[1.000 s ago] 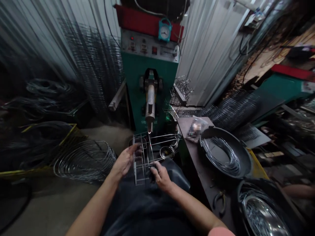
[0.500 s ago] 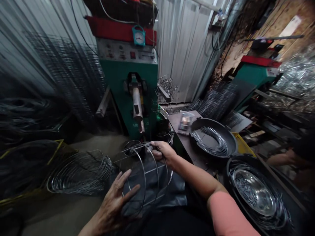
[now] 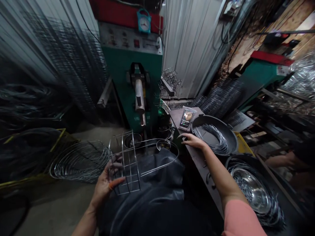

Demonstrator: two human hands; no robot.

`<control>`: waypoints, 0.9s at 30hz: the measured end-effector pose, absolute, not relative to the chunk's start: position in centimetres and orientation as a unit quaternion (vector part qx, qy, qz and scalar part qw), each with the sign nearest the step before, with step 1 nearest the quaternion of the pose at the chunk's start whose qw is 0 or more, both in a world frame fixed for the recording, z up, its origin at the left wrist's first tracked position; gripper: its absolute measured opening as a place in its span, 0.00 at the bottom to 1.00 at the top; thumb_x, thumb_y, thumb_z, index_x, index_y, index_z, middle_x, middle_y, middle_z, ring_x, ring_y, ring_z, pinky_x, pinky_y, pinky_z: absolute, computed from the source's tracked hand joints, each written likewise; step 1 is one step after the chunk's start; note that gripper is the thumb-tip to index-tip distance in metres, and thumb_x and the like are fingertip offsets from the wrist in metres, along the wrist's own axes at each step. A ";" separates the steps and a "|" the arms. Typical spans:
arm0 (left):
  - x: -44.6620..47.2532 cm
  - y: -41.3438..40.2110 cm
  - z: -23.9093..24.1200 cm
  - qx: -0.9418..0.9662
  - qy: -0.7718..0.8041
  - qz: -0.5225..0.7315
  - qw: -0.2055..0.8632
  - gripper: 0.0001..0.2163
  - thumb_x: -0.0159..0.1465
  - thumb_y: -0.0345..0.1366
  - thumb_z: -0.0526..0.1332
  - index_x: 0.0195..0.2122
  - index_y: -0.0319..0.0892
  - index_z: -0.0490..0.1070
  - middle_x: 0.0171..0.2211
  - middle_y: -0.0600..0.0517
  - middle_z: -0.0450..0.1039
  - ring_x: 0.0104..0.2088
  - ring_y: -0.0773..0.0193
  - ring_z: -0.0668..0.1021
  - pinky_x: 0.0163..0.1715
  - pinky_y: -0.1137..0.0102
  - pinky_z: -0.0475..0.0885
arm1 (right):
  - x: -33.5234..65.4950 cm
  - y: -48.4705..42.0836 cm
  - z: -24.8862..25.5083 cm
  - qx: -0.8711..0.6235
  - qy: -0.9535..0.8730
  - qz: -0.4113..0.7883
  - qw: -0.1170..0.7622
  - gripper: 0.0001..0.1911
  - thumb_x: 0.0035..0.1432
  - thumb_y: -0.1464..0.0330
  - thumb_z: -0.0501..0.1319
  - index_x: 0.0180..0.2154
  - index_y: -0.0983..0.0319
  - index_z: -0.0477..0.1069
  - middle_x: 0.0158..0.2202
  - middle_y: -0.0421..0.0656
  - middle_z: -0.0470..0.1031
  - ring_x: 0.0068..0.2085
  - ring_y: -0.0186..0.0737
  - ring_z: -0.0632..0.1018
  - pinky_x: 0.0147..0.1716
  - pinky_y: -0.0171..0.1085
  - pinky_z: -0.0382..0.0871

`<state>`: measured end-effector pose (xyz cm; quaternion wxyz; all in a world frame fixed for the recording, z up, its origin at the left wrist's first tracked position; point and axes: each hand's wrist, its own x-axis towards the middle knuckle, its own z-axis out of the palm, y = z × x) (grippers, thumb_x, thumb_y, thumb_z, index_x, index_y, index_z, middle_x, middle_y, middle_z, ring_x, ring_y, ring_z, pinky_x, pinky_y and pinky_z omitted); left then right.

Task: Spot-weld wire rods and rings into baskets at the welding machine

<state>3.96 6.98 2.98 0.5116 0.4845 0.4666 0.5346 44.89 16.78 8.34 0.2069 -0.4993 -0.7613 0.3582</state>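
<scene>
My left hand (image 3: 107, 178) is closed round the left end of a shiny wire frame (image 3: 136, 160), thumb on the near side. The frame has a small grid of crossed wires and a long rounded loop reaching right, over the dark apron (image 3: 159, 167) on my lap. My right hand (image 3: 193, 141) is off the frame, with fingers stretched out above the edge of the side table (image 3: 200, 167). Just beyond it is a black round pan (image 3: 228, 129) holding a bundle of bent wires (image 3: 218, 142).
A green machine (image 3: 118, 75) with a metal arm (image 3: 139, 95) stands ahead. Wire hoops (image 3: 78, 164) are piled at left. A phone (image 3: 186, 118) lies on the side table. At right, a steel bowl (image 3: 256, 193) sits among wires; another person's arm (image 3: 278, 160) shows beyond.
My right hand has let go of the wire frame and moved right to the side table. My left hand, open before, now grips the frame, which has turned and shifted left.
</scene>
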 end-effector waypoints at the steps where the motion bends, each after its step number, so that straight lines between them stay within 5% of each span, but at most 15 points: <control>1: 4.0 7.1 2.9 0.452 0.463 0.545 0.534 0.18 0.40 0.38 0.72 0.32 0.44 0.70 0.51 0.45 0.66 0.52 0.47 0.68 0.51 0.57 0.64 | 45.0 16.5 7.9 -0.498 -0.770 0.342 0.208 0.17 0.49 0.71 0.62 0.44 0.61 0.72 0.43 0.44 0.75 0.44 0.41 0.74 0.45 0.40 0.67; 10: 5.3 7.0 4.5 0.327 0.449 0.601 0.575 0.18 0.38 0.39 0.72 0.30 0.46 0.70 0.50 0.48 0.69 0.52 0.47 0.69 0.46 0.58 0.69 | 43.9 17.0 6.4 -0.413 -0.833 0.303 0.208 0.10 0.58 0.67 0.56 0.38 0.61 0.75 0.40 0.46 0.74 0.42 0.38 0.75 0.44 0.37 0.67; 17: 4.2 7.3 4.3 0.257 0.446 0.598 0.615 0.19 0.35 0.39 0.72 0.28 0.45 0.68 0.43 0.49 0.72 0.49 0.48 0.71 0.42 0.60 0.71 | 42.0 15.7 6.8 -0.366 -0.871 0.218 0.244 0.10 0.57 0.62 0.58 0.37 0.62 0.72 0.42 0.48 0.72 0.43 0.39 0.73 0.44 0.37 0.67; 24: 6.5 9.1 4.0 0.268 0.550 0.527 0.590 0.24 0.39 0.42 0.71 0.36 0.42 0.68 0.37 0.51 0.72 0.36 0.61 0.75 0.31 0.70 0.70 | 34.5 13.8 7.2 -0.372 -0.893 0.163 0.195 0.09 0.60 0.64 0.54 0.38 0.59 0.71 0.34 0.45 0.74 0.35 0.37 0.74 0.35 0.33 0.67; 27: 7.3 10.1 4.3 0.276 0.550 0.503 0.607 0.23 0.40 0.44 0.70 0.37 0.43 0.68 0.36 0.53 0.71 0.35 0.63 0.75 0.31 0.70 0.69 | 32.5 14.7 7.0 -0.404 -0.862 0.181 0.247 0.08 0.59 0.65 0.56 0.37 0.59 0.71 0.34 0.44 0.74 0.35 0.37 0.75 0.36 0.34 0.66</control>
